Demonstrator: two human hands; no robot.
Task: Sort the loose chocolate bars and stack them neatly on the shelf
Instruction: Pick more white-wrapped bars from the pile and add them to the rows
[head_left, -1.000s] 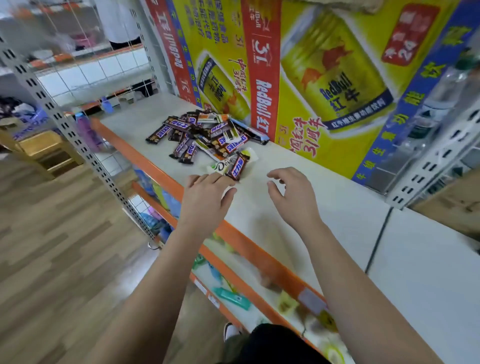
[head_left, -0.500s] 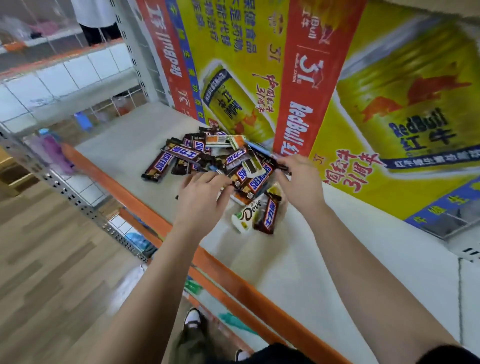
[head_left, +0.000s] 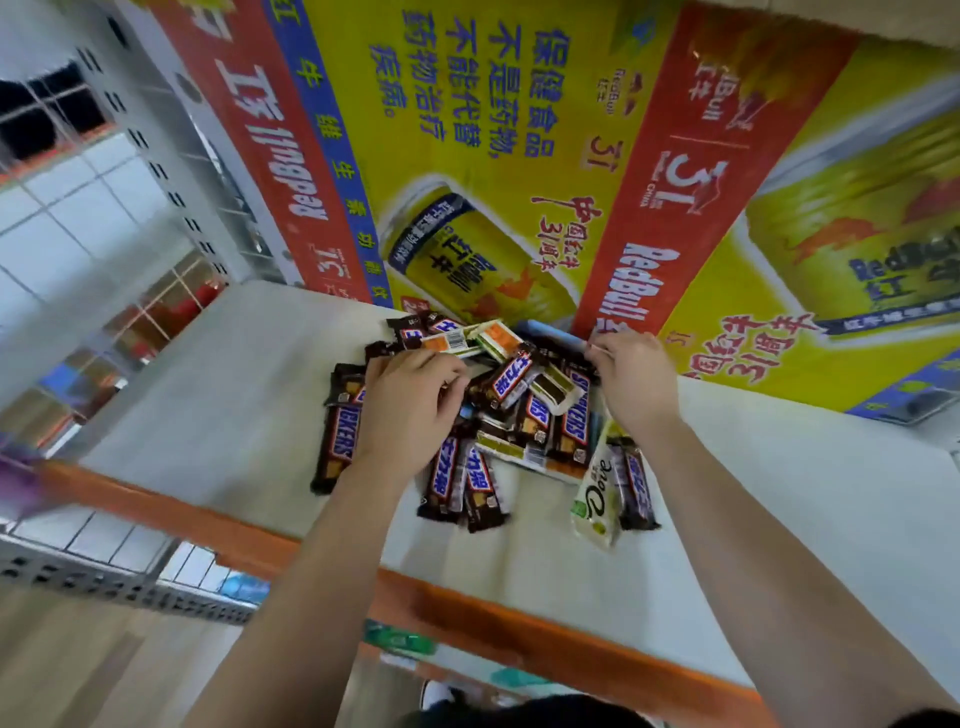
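A loose pile of chocolate bars (head_left: 519, 410) lies on the white shelf board (head_left: 234, 395) against the back banner. Most are brown Snickers bars (head_left: 337, 441). A white Dove bar (head_left: 595, 493) lies at the front right, and white-and-green bars (head_left: 493, 338) lie at the back. My left hand (head_left: 410, 415) is on the left half of the pile with its fingers curled down into the bars; what they hold is hidden. My right hand (head_left: 631, 387) is at the pile's back right, its fingertips pinching the end of a bar next to the banner.
The shelf has an orange front rail (head_left: 519, 634). A yellow and red Red Bull banner (head_left: 519, 182) forms the back wall. A perforated grey upright (head_left: 171, 171) stands at the left end. Lower shelves with goods and a wooden floor (head_left: 78, 665) lie below.
The view has closed in on the pile. My left hand has slid further onto the pile's left half; my right hand has stayed at its back right, by the banner.
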